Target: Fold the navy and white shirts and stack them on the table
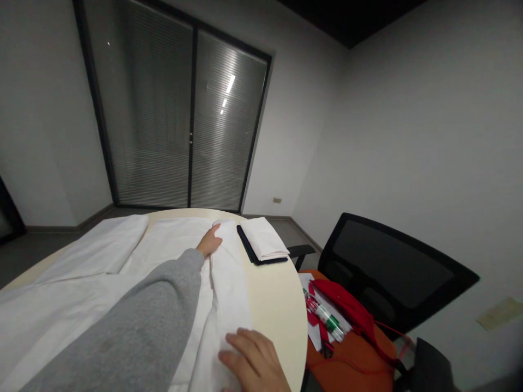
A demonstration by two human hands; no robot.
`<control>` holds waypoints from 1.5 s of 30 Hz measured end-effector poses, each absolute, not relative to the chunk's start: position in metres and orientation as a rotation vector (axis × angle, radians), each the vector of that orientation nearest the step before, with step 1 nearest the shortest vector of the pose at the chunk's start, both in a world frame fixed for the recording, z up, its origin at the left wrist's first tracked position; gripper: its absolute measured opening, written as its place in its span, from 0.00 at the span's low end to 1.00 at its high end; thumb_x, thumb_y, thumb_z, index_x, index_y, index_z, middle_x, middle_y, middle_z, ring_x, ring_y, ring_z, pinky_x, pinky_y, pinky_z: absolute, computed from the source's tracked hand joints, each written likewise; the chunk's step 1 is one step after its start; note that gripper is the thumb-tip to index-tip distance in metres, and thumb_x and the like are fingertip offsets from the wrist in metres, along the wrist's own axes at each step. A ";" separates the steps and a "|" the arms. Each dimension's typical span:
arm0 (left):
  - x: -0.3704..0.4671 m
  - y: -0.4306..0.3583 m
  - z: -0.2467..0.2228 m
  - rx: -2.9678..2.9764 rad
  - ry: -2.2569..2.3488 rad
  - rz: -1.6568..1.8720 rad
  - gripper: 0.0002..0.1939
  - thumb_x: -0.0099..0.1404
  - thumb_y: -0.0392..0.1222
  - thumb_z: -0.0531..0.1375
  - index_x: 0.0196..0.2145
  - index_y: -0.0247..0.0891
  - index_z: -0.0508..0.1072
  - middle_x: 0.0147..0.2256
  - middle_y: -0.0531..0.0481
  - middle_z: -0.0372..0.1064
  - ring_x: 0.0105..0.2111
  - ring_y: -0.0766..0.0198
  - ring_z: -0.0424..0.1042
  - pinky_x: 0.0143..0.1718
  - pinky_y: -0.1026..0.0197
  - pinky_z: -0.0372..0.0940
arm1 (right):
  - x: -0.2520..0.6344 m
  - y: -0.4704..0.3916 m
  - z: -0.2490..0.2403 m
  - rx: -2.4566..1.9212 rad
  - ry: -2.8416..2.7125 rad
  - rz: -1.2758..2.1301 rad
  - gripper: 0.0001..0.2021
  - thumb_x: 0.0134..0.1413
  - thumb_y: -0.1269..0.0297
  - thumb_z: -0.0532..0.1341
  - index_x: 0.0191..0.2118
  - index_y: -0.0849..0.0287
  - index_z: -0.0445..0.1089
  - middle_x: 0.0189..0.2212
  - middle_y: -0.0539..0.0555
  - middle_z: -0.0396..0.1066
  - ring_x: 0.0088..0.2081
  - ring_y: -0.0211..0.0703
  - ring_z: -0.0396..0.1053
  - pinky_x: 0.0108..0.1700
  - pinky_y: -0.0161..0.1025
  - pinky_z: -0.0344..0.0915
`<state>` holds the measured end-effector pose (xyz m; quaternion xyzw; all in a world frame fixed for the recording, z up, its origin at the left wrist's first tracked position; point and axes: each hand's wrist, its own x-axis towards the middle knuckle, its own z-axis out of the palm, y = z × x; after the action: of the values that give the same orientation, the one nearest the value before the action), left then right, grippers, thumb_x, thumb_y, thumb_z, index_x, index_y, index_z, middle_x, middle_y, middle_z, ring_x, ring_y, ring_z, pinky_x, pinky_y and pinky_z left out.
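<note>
Head view. A white garment [122, 272] lies spread across a round cream table [278, 305]. The left hand [210, 241], on a grey-sleeved arm [134, 326], reaches across and rests at the far end of a folded strip of the cloth; fingers seem laid flat, not clamped, though the grip is partly hidden. The right hand [255, 362] presses flat, fingers apart, on the near end of the same strip, close to the table edge. Just beyond the left hand, a folded white cloth [265, 238] sits on a dark folder [251, 247]. Right of the table, an orange chair [359, 354] with a black back carries a red bag [347, 307], a bottle [324, 314] and papers.
</note>
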<state>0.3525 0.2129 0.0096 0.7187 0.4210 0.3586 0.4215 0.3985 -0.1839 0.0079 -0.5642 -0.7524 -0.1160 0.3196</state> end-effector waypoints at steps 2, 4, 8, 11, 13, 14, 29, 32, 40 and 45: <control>0.353 0.215 0.010 1.802 1.069 0.880 0.43 0.57 0.31 0.61 0.71 0.31 0.60 0.62 0.35 0.70 0.57 0.52 0.74 0.56 0.58 0.69 | 0.408 -0.180 0.001 -1.525 -2.026 -0.304 0.26 0.61 0.43 0.66 0.59 0.50 0.73 0.59 0.57 0.75 0.59 0.61 0.73 0.58 0.57 0.72; 0.353 0.220 0.010 1.802 1.084 0.857 0.42 0.57 0.33 0.62 0.70 0.30 0.61 0.61 0.33 0.71 0.55 0.51 0.75 0.54 0.57 0.70 | 0.411 -0.180 -0.004 -1.600 -2.074 -0.247 0.29 0.59 0.43 0.67 0.62 0.50 0.71 0.62 0.57 0.72 0.63 0.63 0.70 0.62 0.59 0.69; 0.360 0.239 0.018 1.828 1.098 0.849 0.40 0.54 0.34 0.65 0.66 0.31 0.67 0.56 0.36 0.76 0.53 0.49 0.77 0.52 0.56 0.71 | 0.408 -0.184 -0.002 -1.675 -2.115 -0.122 0.30 0.59 0.44 0.68 0.65 0.46 0.69 0.65 0.53 0.70 0.65 0.62 0.67 0.66 0.60 0.64; 0.368 0.254 0.026 1.888 1.081 0.900 0.40 0.53 0.32 0.64 0.65 0.32 0.68 0.58 0.37 0.74 0.57 0.50 0.74 0.58 0.56 0.67 | 0.407 -0.185 0.000 -1.672 -2.117 -0.100 0.31 0.59 0.44 0.68 0.65 0.46 0.69 0.65 0.53 0.69 0.65 0.63 0.67 0.66 0.61 0.64; 0.373 0.260 0.028 1.943 1.063 0.952 0.41 0.53 0.30 0.63 0.66 0.32 0.66 0.63 0.37 0.68 0.62 0.52 0.69 0.63 0.56 0.63 | 0.407 -0.184 -0.001 -1.676 -2.110 -0.107 0.32 0.57 0.44 0.70 0.64 0.46 0.69 0.65 0.53 0.69 0.64 0.64 0.68 0.66 0.62 0.65; 0.375 0.261 0.027 1.971 1.055 0.974 0.42 0.53 0.30 0.62 0.67 0.33 0.65 0.66 0.37 0.65 0.65 0.52 0.66 0.66 0.56 0.60 | 0.407 -0.184 -0.002 -1.687 -2.103 -0.108 0.33 0.55 0.44 0.71 0.64 0.46 0.69 0.65 0.53 0.69 0.64 0.65 0.68 0.66 0.63 0.65; 0.372 0.247 0.020 2.208 1.249 0.827 0.44 0.58 0.32 0.62 0.70 0.26 0.55 0.71 0.30 0.53 0.73 0.48 0.50 0.74 0.52 0.47 | 0.415 -0.182 -0.008 -1.554 -2.056 -0.329 0.28 0.62 0.36 0.61 0.61 0.45 0.69 0.60 0.51 0.75 0.60 0.57 0.72 0.62 0.56 0.69; 0.374 0.232 0.037 2.192 1.329 0.725 0.43 0.58 0.36 0.63 0.69 0.29 0.57 0.70 0.29 0.54 0.72 0.43 0.52 0.71 0.47 0.52 | 0.394 -0.177 -0.008 -1.448 -1.872 -0.599 0.19 0.66 0.41 0.60 0.53 0.47 0.72 0.41 0.52 0.79 0.43 0.51 0.77 0.57 0.58 0.69; 0.331 0.132 0.119 2.337 1.048 0.520 0.30 0.63 0.48 0.64 0.62 0.43 0.70 0.69 0.42 0.58 0.63 0.48 0.67 0.63 0.53 0.62 | 0.359 -0.151 0.061 -1.475 -2.510 -0.220 0.22 0.65 0.35 0.57 0.41 0.50 0.72 0.28 0.49 0.74 0.32 0.47 0.72 0.36 0.44 0.64; 0.218 -0.001 0.159 2.400 0.403 0.342 0.17 0.72 0.45 0.58 0.55 0.42 0.74 0.49 0.47 0.78 0.45 0.59 0.77 0.49 0.58 0.71 | 0.381 -0.143 0.089 -1.616 -2.563 0.136 0.22 0.68 0.39 0.55 0.41 0.53 0.73 0.34 0.53 0.78 0.37 0.50 0.75 0.41 0.44 0.62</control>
<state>0.2179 -0.0005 0.1595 0.9200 0.1545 0.1312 0.3355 0.3808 -0.1430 0.0888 -0.5320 -0.8439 0.0446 0.0541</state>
